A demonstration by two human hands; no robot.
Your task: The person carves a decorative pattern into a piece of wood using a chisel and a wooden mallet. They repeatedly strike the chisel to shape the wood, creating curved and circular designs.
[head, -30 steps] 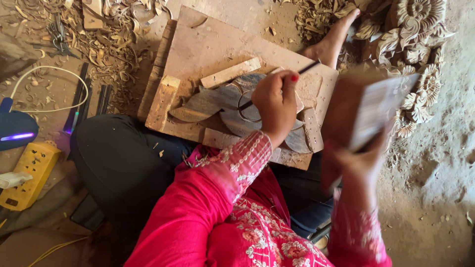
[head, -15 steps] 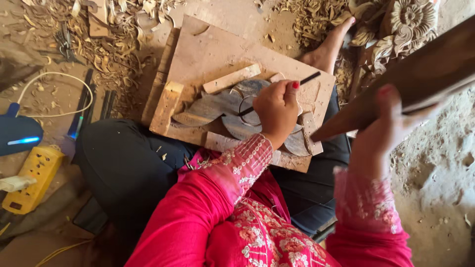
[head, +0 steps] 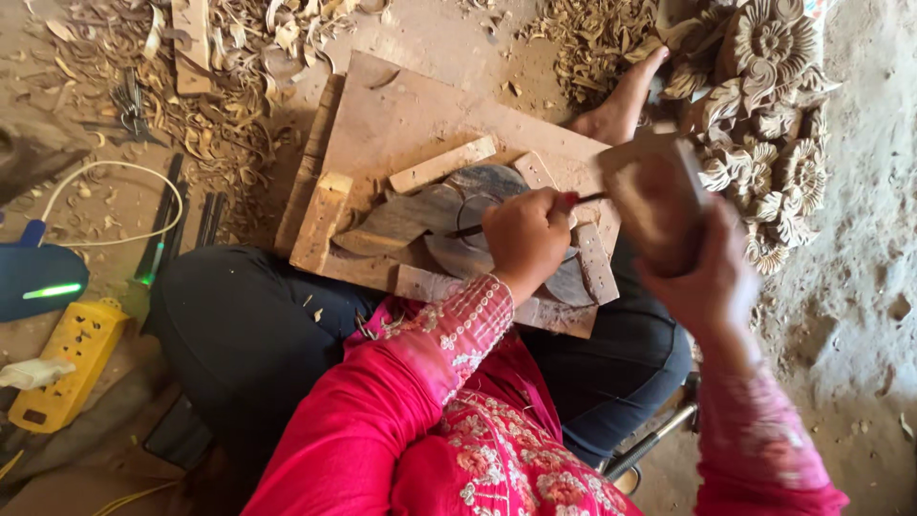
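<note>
you are in the middle of carving: your left hand (head: 523, 239) is closed in a fist around a thin chisel (head: 585, 200), its tip set on the dark wood piece (head: 449, 205), and your right hand (head: 702, 282) is wrapped around a wooden mallet (head: 654, 196) raised just beside the chisel's top end. the dark piece lies on the board (head: 401, 115) across your lap, held between pale wooden blocks (head: 439, 164) fixed around it. judging from this, the next move calls for a square blow on the chisel's end, with your left grip holding the blade steady so it does not skid across the piece.

the mallet and your right hand are blurred, so the mallet's shape is hard to make out. your fist covers most of the chisel and the spot where it bites. a bare foot (head: 621, 105) rests at the board's far edge, near a heap of carved flowers (head: 764, 86). shavings (head: 220, 86) litter the floor, and a yellow power strip (head: 67, 363) lies to your left.
</note>
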